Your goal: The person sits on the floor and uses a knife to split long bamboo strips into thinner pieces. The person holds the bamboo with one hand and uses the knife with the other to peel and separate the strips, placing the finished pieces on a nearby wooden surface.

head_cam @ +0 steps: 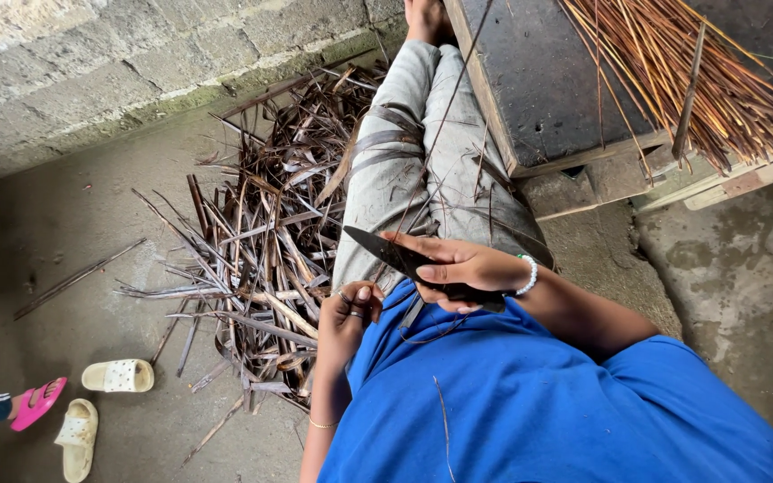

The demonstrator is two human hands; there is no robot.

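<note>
My right hand point(458, 268) grips a dark knife point(385, 250) whose blade points left over my lap. My left hand point(351, 309) pinches the lower end of a thin leaf rib point(445, 121) that runs up and away along my outstretched grey-trousered leg point(413, 170). The knife blade lies against the rib just above my left fingers. A white bead bracelet is on my right wrist, rings on my left fingers. I wear a blue shirt.
A heap of dry dark leaf strips point(261, 250) lies on the concrete floor left of my leg. A bundle of stripped orange-brown ribs point(691, 80) rests on a dark wooden platform point(539, 89). Cream sandals point(118, 376) and another person's pink-sandalled foot point(36, 402) are at lower left.
</note>
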